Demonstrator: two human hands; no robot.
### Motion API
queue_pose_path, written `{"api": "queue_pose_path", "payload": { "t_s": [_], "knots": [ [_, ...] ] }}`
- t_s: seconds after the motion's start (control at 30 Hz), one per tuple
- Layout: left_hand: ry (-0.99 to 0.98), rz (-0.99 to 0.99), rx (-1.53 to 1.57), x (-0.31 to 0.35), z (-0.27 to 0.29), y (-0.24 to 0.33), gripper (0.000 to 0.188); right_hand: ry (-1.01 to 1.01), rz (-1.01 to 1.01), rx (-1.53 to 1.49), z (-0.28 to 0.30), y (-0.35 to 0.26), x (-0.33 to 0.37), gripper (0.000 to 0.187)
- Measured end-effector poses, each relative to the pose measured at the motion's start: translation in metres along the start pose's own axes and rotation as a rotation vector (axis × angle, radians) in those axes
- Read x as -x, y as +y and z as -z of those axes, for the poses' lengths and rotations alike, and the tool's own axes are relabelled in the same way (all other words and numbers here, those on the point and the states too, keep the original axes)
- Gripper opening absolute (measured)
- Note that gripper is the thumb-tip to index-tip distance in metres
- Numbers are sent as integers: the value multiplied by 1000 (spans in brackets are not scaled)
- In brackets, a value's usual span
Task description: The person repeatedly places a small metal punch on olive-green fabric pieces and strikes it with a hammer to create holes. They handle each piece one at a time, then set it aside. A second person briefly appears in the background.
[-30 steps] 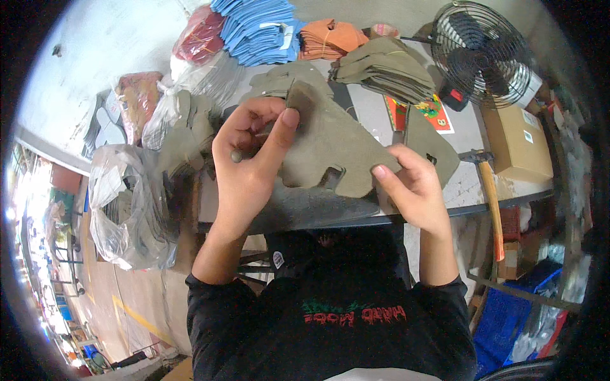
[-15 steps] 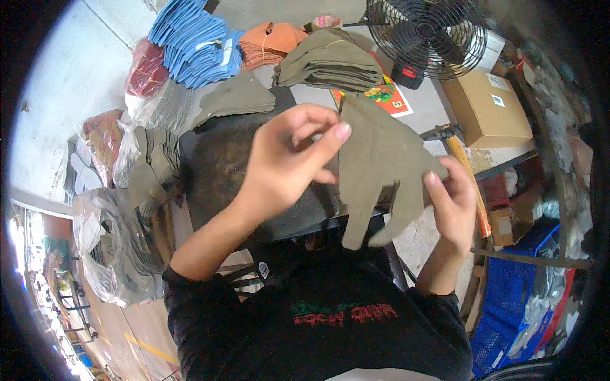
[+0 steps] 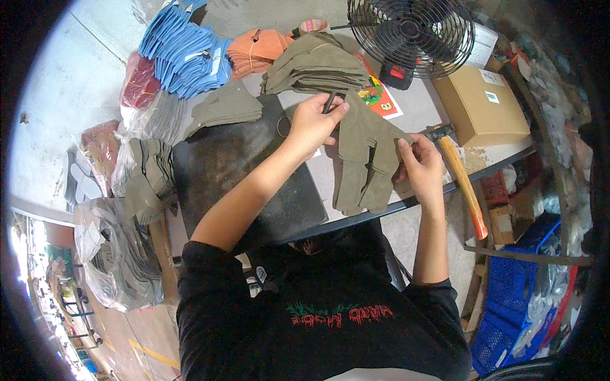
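Both my hands hold a flat olive-brown cut piece [image 3: 368, 136] with long strip-like legs, over the pale table top right of a black board [image 3: 254, 171]. My left hand [image 3: 311, 127] is closed at the piece's upper left corner, thumb against the fingers. A short dark stick-like thing [image 3: 329, 103] shows between that thumb and the fingers; I cannot tell its kind. My right hand [image 3: 422, 166] pinches the piece's right edge. Just behind stands a stack of similar olive pieces [image 3: 318, 66], and a smaller olive stack [image 3: 225, 113] lies on the board's far left.
Blue bundles [image 3: 184, 54] and an orange bundle [image 3: 259, 52] sit at the back. A black fan [image 3: 412, 32], a cardboard box [image 3: 481, 105] and a wooden-handled hammer [image 3: 462, 184] are on the right. Plastic bags [image 3: 117, 254] hang at the left; blue crates [image 3: 518, 305] stand low right.
Both hands have moved away from my body and lowered the olive piece toward the table. It now lies flatter, with its legs spread over the pale surface.
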State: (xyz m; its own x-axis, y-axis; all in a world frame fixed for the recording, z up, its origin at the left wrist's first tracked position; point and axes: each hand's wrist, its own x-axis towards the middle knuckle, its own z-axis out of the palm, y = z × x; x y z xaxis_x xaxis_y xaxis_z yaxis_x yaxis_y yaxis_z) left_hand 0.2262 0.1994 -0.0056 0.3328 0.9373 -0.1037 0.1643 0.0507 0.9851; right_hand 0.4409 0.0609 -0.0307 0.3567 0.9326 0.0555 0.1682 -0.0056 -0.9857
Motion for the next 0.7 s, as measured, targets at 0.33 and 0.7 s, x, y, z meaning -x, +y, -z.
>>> {"api": "queue_pose_path", "payload": {
  "t_s": [0.33, 0.7],
  "knots": [
    [15, -61, -46, 1, 0, -4, 25, 168, 45, 6, -4, 21, -1, 20],
    [345, -740, -960, 28, 150, 16, 26, 213, 107, 19, -5, 23, -2, 14]
  ]
}}
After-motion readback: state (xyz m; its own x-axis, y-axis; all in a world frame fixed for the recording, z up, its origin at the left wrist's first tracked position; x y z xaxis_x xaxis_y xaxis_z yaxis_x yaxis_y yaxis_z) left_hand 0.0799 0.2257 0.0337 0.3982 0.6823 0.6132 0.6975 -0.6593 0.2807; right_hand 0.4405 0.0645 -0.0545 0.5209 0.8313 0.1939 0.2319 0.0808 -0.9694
